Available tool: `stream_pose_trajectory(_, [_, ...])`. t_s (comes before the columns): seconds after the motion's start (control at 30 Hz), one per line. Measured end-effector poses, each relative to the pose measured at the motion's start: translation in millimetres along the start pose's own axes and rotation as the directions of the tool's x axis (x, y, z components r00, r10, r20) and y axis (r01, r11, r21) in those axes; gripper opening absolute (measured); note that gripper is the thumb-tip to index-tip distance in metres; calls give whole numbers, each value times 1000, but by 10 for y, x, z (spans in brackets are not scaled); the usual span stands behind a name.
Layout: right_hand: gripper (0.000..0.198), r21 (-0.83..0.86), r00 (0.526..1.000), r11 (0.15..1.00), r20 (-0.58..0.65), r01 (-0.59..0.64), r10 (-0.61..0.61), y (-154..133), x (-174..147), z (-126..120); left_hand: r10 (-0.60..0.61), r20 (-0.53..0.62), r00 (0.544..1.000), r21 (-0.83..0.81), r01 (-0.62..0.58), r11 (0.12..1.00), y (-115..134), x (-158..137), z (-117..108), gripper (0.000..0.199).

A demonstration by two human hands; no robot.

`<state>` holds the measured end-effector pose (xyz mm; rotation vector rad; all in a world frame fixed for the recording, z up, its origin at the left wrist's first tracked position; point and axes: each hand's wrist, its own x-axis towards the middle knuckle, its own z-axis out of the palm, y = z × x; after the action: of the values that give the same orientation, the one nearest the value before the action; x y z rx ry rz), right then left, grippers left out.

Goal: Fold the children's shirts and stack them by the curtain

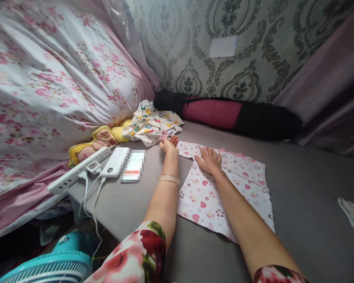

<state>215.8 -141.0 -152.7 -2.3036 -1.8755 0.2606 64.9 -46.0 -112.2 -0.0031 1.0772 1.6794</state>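
Note:
A white child's garment [205, 196] printed with pink hearts and flowers lies spread on the grey surface, one sleeve stretched to the left. At that sleeve's end, my left hand [169, 145] pinches a small pink cuff [164, 135], with its other fingers held out to the right. My right hand [209, 160] rests flat on the garment's upper part, fingers spread and palm down. Pink trim shows just beyond the right fingers. My right forearm covers part of the garment's middle.
Crumpled patterned clothing [153, 122] and a yellow cushion [102, 141] lie at the back left. Nearby are a power strip [79, 171], a white power bank [115, 163] and a phone [133, 166]. A long black-and-maroon bag [212, 113] lines the wall. A turquoise fan [56, 263] stands below.

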Motion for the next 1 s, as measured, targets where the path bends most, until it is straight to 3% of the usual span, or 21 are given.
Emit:
stream_pose_trajectory(0.23, [65, -23, 998, 1000, 57, -2, 3, 9, 22, -14, -40, 76, 996, -85, 46, 995, -311, -383, 73, 20])
stream_pose_trajectory(0.47, [66, -37, 996, 999, 86, -4, 7, 7, 69, -73, -130, 162, 978, -38, 138, 990, -544, -569, -77, 24])
stream_pose_trajectory(0.63, [63, -31, 997, 1000, 81, 2, 0, -23, 91, -100, -156, 293, 943, 27, 155, 988, -611, -628, -79, 23])
stream_pose_trajectory(0.73, [60, 24, 999, 1000, 48, 16, -17, 11, 88, -73, -174, 352, 920, 68, 161, 985, -638, -639, -70, 21])
stream_pose_trajectory(0.8, [57, 153, 998, 987, 23, 55, -59, 83, 96, -56, -190, 374, 908, 104, 162, 981, -663, -654, -68, 21])
stream_pose_trajectory(0.87, [53, 394, 995, 914, -39, 98, -90, 188, 109, -52, -202, 403, 892, 152, 152, 977, -700, -683, -66, 20])
stream_pose_trajectory(0.9, [49, 541, 994, 834, -91, 107, -68, 247, 112, -57, -207, 426, 881, 179, 142, 974, -723, -703, -65, 19])
stream_pose_trajectory(0.93, [45, 685, 990, 721, -141, 102, -6, 306, 110, -66, -210, 453, 867, 209, 127, 970, -749, -727, -64, 19])
stream_pose_trajectory(1.0, [32, 916, 963, 397, -159, 61, 218, 418, 77, -101, -217, 517, 828, 267, 85, 960, -806, -781, -65, 19])
